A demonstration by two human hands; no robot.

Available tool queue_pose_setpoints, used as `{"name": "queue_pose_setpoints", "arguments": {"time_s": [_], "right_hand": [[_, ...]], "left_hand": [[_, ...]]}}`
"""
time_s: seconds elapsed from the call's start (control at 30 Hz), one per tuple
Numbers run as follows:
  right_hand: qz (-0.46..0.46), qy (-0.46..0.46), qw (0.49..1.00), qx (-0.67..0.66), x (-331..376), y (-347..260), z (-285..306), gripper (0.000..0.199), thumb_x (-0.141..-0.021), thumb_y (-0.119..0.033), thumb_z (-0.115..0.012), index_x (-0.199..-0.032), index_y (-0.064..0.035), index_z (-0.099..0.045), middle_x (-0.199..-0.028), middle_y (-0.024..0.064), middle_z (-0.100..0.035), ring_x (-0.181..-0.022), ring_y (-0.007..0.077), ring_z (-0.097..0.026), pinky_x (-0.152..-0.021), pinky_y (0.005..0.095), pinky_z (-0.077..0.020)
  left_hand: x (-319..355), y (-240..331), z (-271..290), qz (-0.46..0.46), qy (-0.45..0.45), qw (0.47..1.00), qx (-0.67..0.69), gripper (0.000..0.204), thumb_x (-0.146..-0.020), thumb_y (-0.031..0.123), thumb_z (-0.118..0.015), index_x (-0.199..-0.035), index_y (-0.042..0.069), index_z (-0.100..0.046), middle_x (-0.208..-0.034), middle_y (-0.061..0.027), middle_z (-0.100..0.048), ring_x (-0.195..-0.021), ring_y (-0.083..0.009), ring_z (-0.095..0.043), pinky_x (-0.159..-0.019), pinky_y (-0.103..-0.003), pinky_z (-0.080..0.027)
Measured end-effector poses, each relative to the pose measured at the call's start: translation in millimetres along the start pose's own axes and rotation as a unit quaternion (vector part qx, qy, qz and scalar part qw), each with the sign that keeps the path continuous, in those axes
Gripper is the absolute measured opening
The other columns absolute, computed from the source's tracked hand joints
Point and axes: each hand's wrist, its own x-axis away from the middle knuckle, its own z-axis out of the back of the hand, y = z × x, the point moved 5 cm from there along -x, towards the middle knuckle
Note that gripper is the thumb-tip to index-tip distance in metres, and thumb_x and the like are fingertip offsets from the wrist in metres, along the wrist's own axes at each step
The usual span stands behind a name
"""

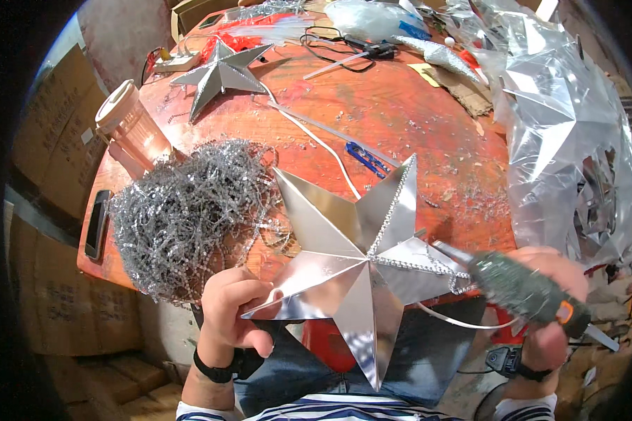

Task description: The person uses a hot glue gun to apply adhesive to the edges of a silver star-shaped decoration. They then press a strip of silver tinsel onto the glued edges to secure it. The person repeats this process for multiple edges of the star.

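My left hand (235, 305) pinches the left point of a shiny silver five-pointed star (323, 270) held over the table's near edge and my lap. Silver bead trim (418, 262) runs along two of the star's ridges, up to the upper right point and out to the right one, where it ends in a loose loop. My right hand (554, 272) is wrapped round a dark green glue gun (523, 289), slightly blurred. Its metal nozzle sits beside the star's right point; a glue stick pokes out of its back end. I cannot tell whether the nozzle touches the trim.
On the red table (372, 112) a heap of silver bead trim (190, 210) lies left, by a lidded pink cup (137, 130) and a phone (98, 223). Another silver star (221, 76) and a blue cutter (365, 160) lie farther back. Plastic-wrapped stars (547, 126) crowd the right.
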Motion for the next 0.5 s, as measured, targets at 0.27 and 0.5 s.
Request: {"name": "queue_pose_setpoints", "arguments": {"time_s": [0.27,0.5], "right_hand": [[0.183,-0.14,0.971,0.06,-19.6,-3.0,-29.4,0.083,-0.064,-0.084,-0.055,-0.074,-0.0016,-0.058,-0.072,0.0095,-0.065,-0.071,0.028,-0.066,-0.065,0.0336,-0.0513],[0.171,-0.125,0.973,0.089,-21.9,4.8,-35.5,0.077,-0.069,-0.079,-0.056,-0.073,-0.0023,-0.058,-0.068,0.0089,-0.063,-0.064,0.0265,-0.063,-0.061,0.0337,-0.0493]], "left_hand": [[2.2,-6.6,-2.6,0.027,-0.057,0.997,-0.05,0.066,-0.065,0.063,-0.073,-0.095,0.006,-0.061,-0.057,0.0012,-0.051,-0.044,-0.0168,-0.046,-0.043,-0.03,-0.034],[-4.5,0.5,-2.6,0.025,-0.036,0.998,-0.052,0.061,-0.07,0.061,-0.07,-0.094,0.005,-0.061,-0.064,0.0,-0.061,-0.046,-0.0166,-0.05,-0.044,-0.029,-0.037]]}}
